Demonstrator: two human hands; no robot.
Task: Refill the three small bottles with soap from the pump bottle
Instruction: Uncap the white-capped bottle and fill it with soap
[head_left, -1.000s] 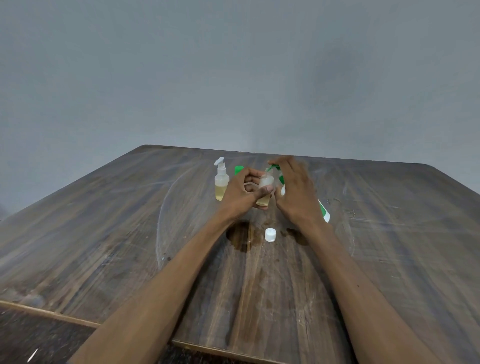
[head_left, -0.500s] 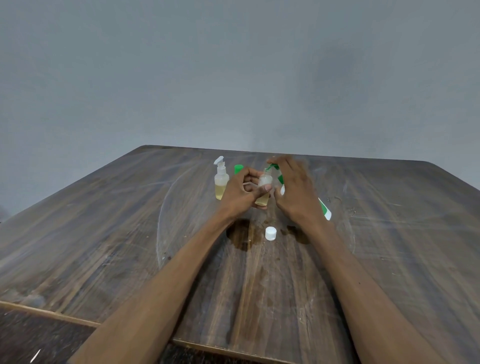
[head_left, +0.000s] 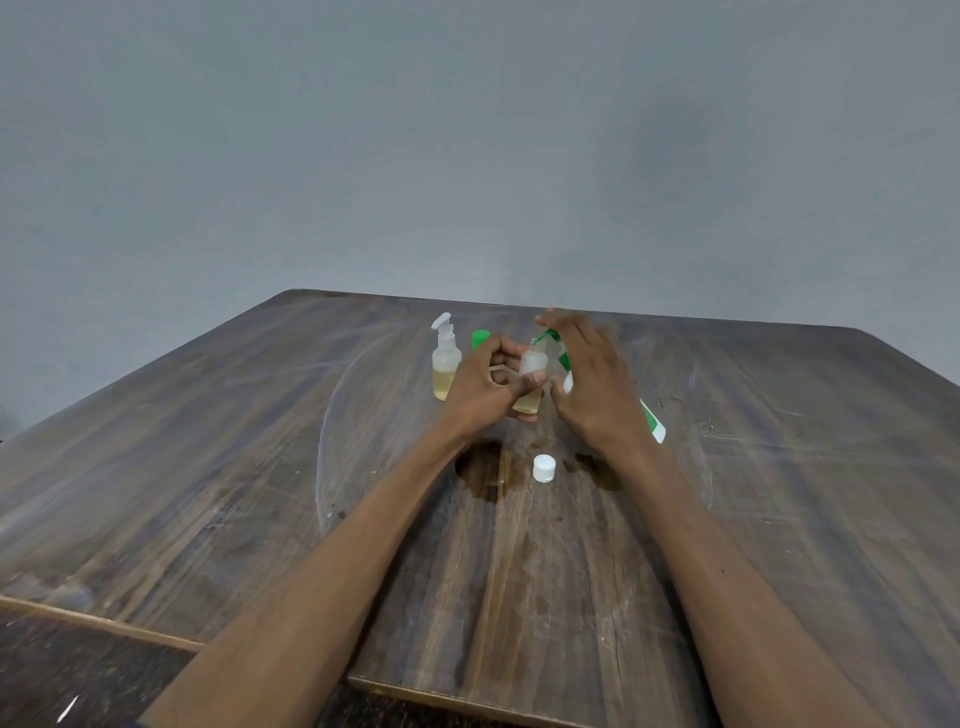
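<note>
My left hand (head_left: 483, 387) grips a small clear bottle (head_left: 531, 382) with yellowish soap in its bottom, held open-mouthed just above the table. My right hand (head_left: 592, 384) is wrapped round the green and white pump bottle (head_left: 652, 420), which is tilted and mostly hidden by the hand. Its green nozzle (head_left: 544, 336) points down at the small bottle's mouth. A second small bottle (head_left: 445, 366) with a white pump top, part full of yellow liquid, stands left of my left hand. A white screw cap (head_left: 544, 467) lies on the table in front of my hands.
A green-capped object (head_left: 480, 338) stands behind my left hand, mostly hidden. The dark wooden table (head_left: 260, 467) has wet stains (head_left: 485, 470) near the white cap. A plain grey wall rises behind the far edge.
</note>
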